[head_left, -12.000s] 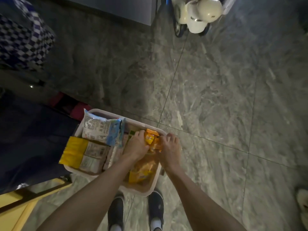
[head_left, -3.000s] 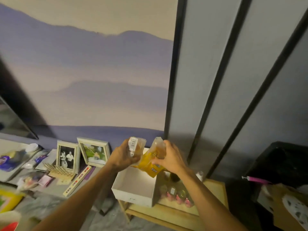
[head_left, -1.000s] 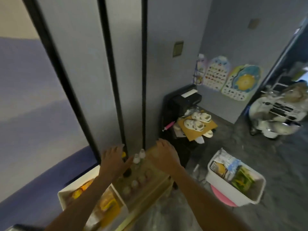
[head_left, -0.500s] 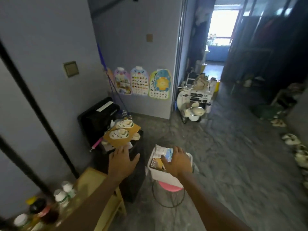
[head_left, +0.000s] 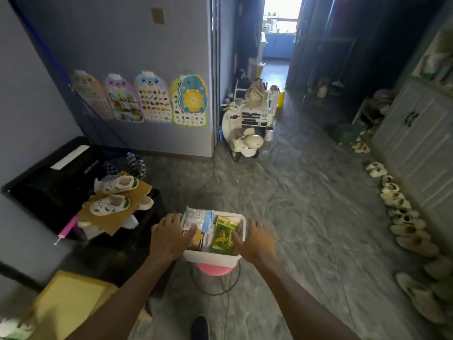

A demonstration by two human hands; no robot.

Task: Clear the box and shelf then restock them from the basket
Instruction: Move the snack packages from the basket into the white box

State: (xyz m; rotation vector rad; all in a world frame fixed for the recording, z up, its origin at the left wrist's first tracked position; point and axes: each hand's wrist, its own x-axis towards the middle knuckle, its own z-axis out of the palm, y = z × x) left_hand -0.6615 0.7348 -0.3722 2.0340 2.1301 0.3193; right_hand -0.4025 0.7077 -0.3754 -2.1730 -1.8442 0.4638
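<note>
The white basket [head_left: 212, 259] sits on a pink stool [head_left: 212, 269] in front of me. Inside stand a white-and-blue packet [head_left: 199, 217], a green packet [head_left: 224, 235] and an orange packet [head_left: 196, 239]. My left hand [head_left: 169, 238] hovers over the basket's left rim with fingers spread and its thumb by the white-and-blue packet. My right hand [head_left: 256, 241] lies over the right rim, thumb against the green packet. Neither hand holds anything. The yellow shelf [head_left: 68, 307] shows at lower left; the box is out of view.
A black unit [head_left: 49, 182] with white sandals [head_left: 115, 192] on cardboard stands left of the basket. A toy scooter [head_left: 241, 141] and toy car sit by the doorway. Slippers [head_left: 402, 217] line the cabinet on the right. Grey tiled floor lies between.
The view has swung from the shelf and box round to the basket. Both hands, empty since the yellow packets went into the box, have come down onto the basket's rims.
</note>
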